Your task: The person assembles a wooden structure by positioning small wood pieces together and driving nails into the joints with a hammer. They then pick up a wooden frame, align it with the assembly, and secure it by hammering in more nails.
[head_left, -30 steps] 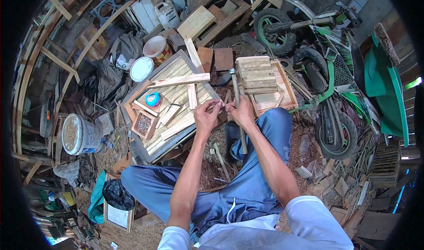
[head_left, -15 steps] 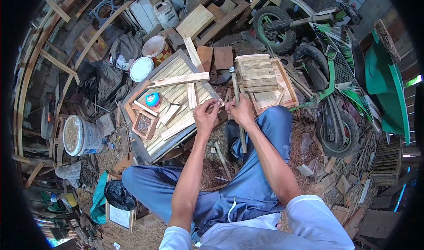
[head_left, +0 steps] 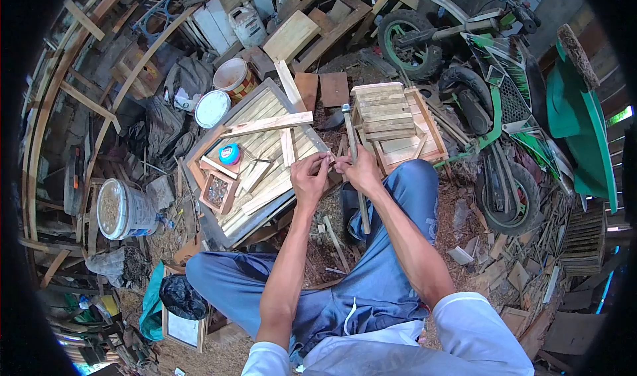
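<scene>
Our right grip (head_left: 344, 164) is closed around the hammer (head_left: 352, 137), just beyond the tabletop's (head_left: 265, 107) right edge, pointing lengthwise away from us. Our left grip (head_left: 326, 161), nearer that edge, is pinched; we cannot tell on what.

Hammer head (head_left: 346, 108) glossy metal; slatted panel (head_left: 267, 105) matt wood.
</scene>
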Demonstrator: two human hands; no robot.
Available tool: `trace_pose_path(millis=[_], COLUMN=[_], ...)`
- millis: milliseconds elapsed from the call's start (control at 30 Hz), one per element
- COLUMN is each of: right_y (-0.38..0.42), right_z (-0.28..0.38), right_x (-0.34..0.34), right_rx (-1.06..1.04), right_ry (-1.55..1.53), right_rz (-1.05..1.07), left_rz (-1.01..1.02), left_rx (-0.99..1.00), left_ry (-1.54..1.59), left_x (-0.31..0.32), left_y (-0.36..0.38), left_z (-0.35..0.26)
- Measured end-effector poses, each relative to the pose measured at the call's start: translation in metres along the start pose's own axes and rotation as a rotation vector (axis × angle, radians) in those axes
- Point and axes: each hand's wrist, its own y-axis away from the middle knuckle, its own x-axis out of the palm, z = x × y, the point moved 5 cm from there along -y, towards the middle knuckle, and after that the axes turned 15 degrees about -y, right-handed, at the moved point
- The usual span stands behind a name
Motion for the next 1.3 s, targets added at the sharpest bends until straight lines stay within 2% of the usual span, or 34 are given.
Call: trace_pose_path(millis=[100,200,400,500,600,733,1000,1100,1300], right_y=[-0.001,-0.002,0.005,0.008,0.006,0.006,0.005,0.003,0.003], right_z=[-0.010,-0.008,0.006,0.008,0.008,0.013,0.013,0.002,0.007], right_x=[0.002,0.003,0.004,0.004,0.005,0.006,0.005,0.003,0.006], right_rx=[0.034,0.005,0.082,0.085,0.054,0.084,0.036,0.050,0.057], right_ry=[-0.088,-0.034,-0.150,-0.179,-0.151,-0.118,-0.092,-0.128,-0.130], right_rz=[0.026,0.038,0.044,0.046,0.041,0.101,0.051,0.025,0.093], left_rz=[0.023,0.020,0.026,0.069,0.093,0.043,0.068,0.097,0.083], left_rx=[-0.074,0.049,0.062,-0.055,-0.092,-0.062,-0.059,-0.113,-0.094], left_ry=[0.147,0.000,-0.055,0.097,0.061,0.006,-0.006,0.171,0.151], left_x=[0.007,0.002,0.000,0.009,0.008,0.003,0.003,0.012,0.010], left_y=[0.002,-0.001,-0.002,0.000,0.001,-0.002,-0.001,0.000,0.000], left_z=[0.008,0.001,-0.002,0.010,0.011,0.004,0.005,0.014,0.011])
